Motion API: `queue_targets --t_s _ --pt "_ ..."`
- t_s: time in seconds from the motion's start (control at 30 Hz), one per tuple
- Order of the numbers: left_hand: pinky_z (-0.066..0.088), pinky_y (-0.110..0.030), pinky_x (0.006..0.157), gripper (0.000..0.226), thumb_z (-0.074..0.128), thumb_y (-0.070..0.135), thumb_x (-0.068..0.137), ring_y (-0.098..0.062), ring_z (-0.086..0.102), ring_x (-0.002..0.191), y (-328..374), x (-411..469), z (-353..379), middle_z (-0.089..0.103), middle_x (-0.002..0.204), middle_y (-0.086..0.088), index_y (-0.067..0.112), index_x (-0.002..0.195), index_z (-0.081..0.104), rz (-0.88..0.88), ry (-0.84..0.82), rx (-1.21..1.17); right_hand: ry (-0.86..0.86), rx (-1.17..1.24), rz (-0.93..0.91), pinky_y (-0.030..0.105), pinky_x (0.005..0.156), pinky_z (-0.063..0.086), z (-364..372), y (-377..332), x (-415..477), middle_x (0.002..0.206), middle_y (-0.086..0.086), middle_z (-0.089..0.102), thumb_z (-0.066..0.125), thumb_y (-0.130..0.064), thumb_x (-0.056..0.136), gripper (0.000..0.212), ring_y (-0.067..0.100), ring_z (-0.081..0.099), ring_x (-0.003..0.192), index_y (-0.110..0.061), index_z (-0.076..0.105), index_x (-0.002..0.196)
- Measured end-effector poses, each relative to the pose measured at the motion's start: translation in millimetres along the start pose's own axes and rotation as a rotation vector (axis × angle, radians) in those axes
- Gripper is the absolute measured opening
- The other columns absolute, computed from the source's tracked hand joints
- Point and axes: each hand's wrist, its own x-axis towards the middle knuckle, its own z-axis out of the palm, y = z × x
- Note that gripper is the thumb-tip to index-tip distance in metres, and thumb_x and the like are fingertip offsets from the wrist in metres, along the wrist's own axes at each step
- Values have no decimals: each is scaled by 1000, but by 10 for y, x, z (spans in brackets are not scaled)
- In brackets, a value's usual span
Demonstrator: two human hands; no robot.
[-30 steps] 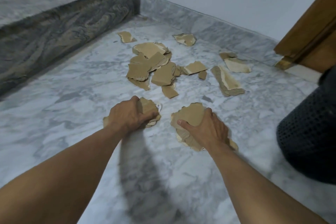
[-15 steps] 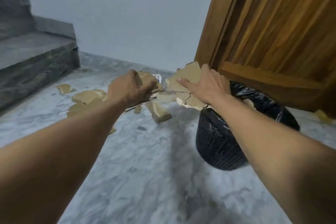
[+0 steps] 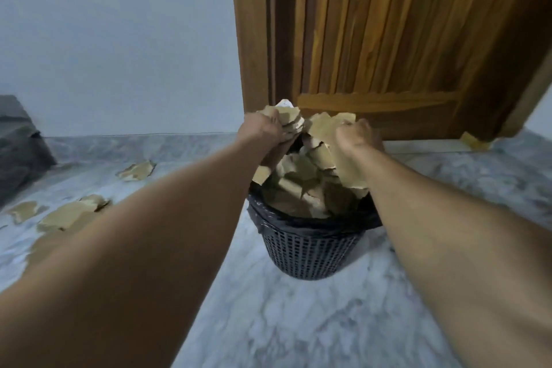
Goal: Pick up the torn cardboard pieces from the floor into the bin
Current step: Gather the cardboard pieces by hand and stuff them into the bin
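A black mesh bin point(image 3: 310, 251) with a black liner stands on the marble floor in front of a wooden door. It is heaped with torn brown cardboard pieces point(image 3: 301, 185). My left hand point(image 3: 263, 128) is above the bin's far left rim, shut on a bunch of cardboard pieces point(image 3: 288, 118). My right hand point(image 3: 355, 136) is just to the right of it over the bin, shut on another bunch of cardboard point(image 3: 324, 125). More torn pieces point(image 3: 70, 213) lie on the floor to the left, partly hidden by my left forearm, and one piece point(image 3: 136, 170) lies near the wall.
A wooden door point(image 3: 388, 39) rises right behind the bin. A white wall point(image 3: 119, 39) fills the left background. A grey marble step point(image 3: 18, 140) sits at the far left. The marble floor point(image 3: 313, 323) spreads in front of the bin.
Both hands lifted their cardboard bunches off the floor and swung right. They now hang over the bin, which has come to the middle of the view.
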Motion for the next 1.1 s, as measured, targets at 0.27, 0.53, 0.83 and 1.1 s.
queue_targets --t_s 0.27,0.53,0.83,1.1 --pt "49 -30 70 26 50 29 102 -25 62 85 -43 75 -162 60 92 -10 5 99 59 -75 -60 -124 13 77 62 36 89 39 -114 26 13 139 17 55 43 -21 100 41 38 54 123 -6 51 138" --pt "54 -39 91 46 45 36 103 -40 65 102 -1106 349 -1075 67 115 -20 -4 115 65 -55 79 -2 36 -51 -200 38 96 41 342 -919 -448 145 12 52 43 -31 106 44 35 51 131 -13 44 145" --pt "45 -39 91 48 45 42 103 -42 58 117 -3113 760 -1973 62 129 -26 1 122 60 -94 67 108 -76 -179 -484 41 93 46 1805 -1869 -1096 142 10 48 45 -43 104 48 32 51 124 -15 45 143" --pt "28 -56 114 98 48 83 82 -39 25 147 -4983 404 -2207 31 159 -19 22 155 25 -358 35 284 -300 -362 -322 43 98 46 3298 -1775 -1168 152 14 40 49 -74 91 85 37 47 134 -16 36 152"
